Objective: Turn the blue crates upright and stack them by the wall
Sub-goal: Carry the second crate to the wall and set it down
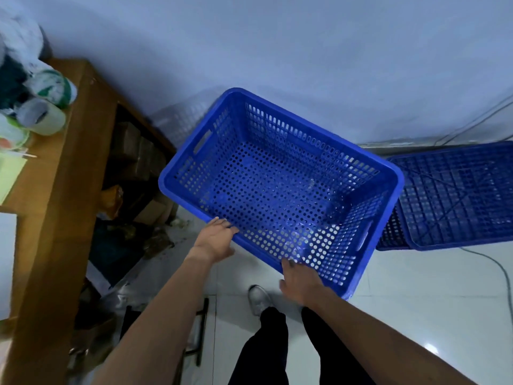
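A blue perforated crate [280,190] faces open side up in the middle of the view, held off the floor and tilted. My left hand [215,237] grips its near rim at the left corner. My right hand [301,282] grips the same near rim further right. A second blue crate [455,195] lies upside down on the floor at the right, its ribbed bottom showing, close to the pale wall [277,51]. The upright crate's right end overlaps it in the view.
A wooden desk [63,190] with rolls and bags on top stands at the left, with boxes and clutter beneath it. A grey cable [497,268] runs over the white tiled floor at the right. My legs and a white shoe [259,300] are below the crate.
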{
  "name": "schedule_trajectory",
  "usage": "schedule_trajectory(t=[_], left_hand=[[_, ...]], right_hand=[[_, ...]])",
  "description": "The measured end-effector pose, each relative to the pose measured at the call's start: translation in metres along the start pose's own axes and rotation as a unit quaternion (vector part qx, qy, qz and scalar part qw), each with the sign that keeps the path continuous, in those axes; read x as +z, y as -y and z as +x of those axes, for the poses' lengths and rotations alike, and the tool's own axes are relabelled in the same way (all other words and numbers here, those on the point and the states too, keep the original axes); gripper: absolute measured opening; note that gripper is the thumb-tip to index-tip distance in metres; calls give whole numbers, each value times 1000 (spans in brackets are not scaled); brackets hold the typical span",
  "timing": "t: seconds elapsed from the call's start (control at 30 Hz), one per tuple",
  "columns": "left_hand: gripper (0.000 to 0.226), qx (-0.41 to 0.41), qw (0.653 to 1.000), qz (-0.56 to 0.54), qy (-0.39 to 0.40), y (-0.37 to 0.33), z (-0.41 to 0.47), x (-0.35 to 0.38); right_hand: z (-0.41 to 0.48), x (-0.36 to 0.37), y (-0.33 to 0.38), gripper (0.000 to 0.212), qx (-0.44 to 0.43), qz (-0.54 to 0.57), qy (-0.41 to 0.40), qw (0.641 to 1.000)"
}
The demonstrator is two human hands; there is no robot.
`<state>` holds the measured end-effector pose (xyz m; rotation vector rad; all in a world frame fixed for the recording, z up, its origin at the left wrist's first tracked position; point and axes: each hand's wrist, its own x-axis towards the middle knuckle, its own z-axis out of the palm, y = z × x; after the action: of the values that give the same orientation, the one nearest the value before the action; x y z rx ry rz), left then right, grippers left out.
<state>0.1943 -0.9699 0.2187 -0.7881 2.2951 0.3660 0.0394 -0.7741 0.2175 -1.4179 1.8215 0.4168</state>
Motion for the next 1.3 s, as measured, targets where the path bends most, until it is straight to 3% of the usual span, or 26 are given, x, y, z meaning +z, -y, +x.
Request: schedule_trajectory(t=[0.17,0.43,0.73,1.07,1.3], left_hand=[[36,-6,994,99,-46,19,24,11],[25,45,976,204,-60,20,35,12],[24,3,976,219,-13,31,41,2],[21,-13,980,195,-28,3,43,-10],[14,-79,986,138,-58,-24,48,-21]], right_hand=[[5,8,-4,44,17,-47,-37,998],[13,20,13,37,103,0,-92,990],[22,13,7,38,26,-26,-109,993],[21,-13,-47,50,-14,-40,-112,993],[20,-51,-106,53,-29,-94,-129,987]])
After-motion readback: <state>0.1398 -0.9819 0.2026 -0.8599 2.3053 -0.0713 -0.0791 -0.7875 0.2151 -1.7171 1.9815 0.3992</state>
